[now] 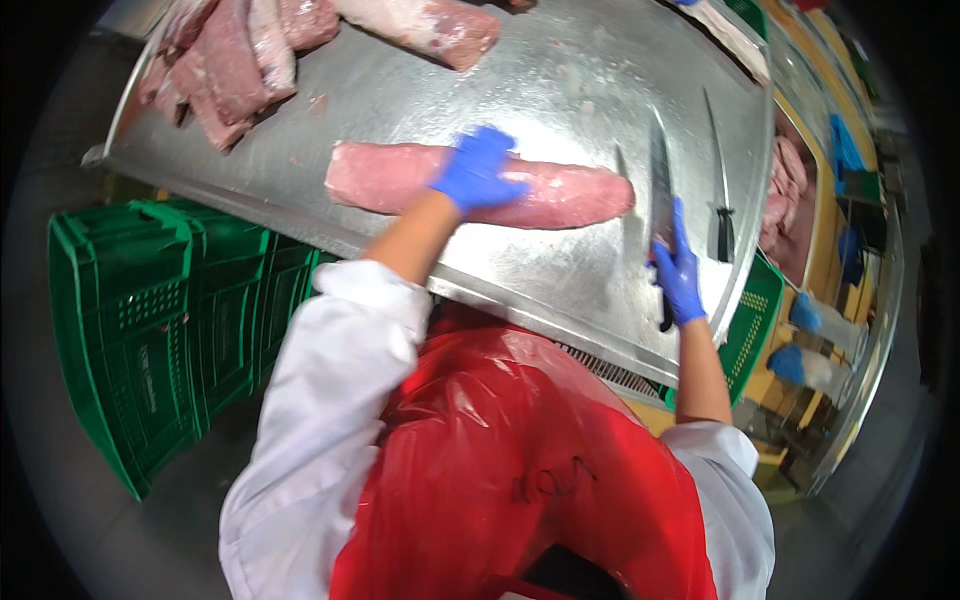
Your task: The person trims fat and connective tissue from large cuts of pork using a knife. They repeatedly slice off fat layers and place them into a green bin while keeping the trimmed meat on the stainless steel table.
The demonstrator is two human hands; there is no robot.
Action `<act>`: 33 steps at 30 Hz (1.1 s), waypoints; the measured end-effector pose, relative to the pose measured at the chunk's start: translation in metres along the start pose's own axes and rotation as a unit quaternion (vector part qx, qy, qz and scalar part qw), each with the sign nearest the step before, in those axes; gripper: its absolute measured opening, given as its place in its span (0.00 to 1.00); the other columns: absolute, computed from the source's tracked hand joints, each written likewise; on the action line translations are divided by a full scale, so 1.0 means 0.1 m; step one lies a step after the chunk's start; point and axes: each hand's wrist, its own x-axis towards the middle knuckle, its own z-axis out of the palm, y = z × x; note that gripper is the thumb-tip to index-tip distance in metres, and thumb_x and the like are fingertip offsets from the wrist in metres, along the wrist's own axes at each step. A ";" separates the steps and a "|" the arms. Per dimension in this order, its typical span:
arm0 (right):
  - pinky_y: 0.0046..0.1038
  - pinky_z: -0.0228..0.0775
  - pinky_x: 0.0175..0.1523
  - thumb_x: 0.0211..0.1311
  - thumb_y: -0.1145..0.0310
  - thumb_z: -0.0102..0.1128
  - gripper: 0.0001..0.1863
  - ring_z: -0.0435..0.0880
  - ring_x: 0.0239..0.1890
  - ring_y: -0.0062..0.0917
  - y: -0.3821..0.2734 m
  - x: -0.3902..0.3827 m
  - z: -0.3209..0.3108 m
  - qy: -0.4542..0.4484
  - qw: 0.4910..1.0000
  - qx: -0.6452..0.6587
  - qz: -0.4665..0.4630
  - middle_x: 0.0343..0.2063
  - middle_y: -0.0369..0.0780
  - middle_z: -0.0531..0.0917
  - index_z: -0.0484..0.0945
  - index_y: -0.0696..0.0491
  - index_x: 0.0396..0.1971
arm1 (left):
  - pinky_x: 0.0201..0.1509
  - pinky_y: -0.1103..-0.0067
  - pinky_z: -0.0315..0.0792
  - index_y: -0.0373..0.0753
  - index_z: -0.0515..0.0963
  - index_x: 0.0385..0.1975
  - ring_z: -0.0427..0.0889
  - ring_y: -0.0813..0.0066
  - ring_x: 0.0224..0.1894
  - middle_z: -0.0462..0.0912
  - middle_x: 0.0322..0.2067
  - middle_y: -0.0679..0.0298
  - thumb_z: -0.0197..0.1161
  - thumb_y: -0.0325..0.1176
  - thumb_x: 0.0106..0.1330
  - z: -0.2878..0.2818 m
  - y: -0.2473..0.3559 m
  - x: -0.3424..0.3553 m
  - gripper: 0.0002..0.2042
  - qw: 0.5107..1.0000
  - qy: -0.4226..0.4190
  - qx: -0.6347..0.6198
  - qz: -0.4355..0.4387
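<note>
A long pink pork loin lies across the metal table in front of me. My left hand, in a blue glove, grips it near its middle, with fingertips over the far edge and the thumb spread to the right. In my right hand, also gloved in blue, is a knife; its long blade points away from me, right of the loin and apart from it. Part of the handle shows below the fingers. Further right lies a second, thin-bladed tool with a black handle, a slim knife or a sharpening steel.
Several cuts of meat are heaped at the table's far left, with another piece beside them. Green crates stand left below the raised table edge. A green crate and a meat-filled container are at the right.
</note>
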 end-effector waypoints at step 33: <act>0.50 0.75 0.48 0.67 0.68 0.45 0.14 0.85 0.40 0.52 -0.66 -0.16 2.12 -0.152 0.914 -0.373 -0.043 0.37 0.57 0.84 0.67 0.61 0.47 | 0.52 0.61 0.75 0.41 0.77 0.44 0.84 0.51 0.45 0.83 0.40 0.53 0.71 0.37 0.49 -0.79 0.09 -1.12 0.21 0.965 -0.126 0.208 -0.094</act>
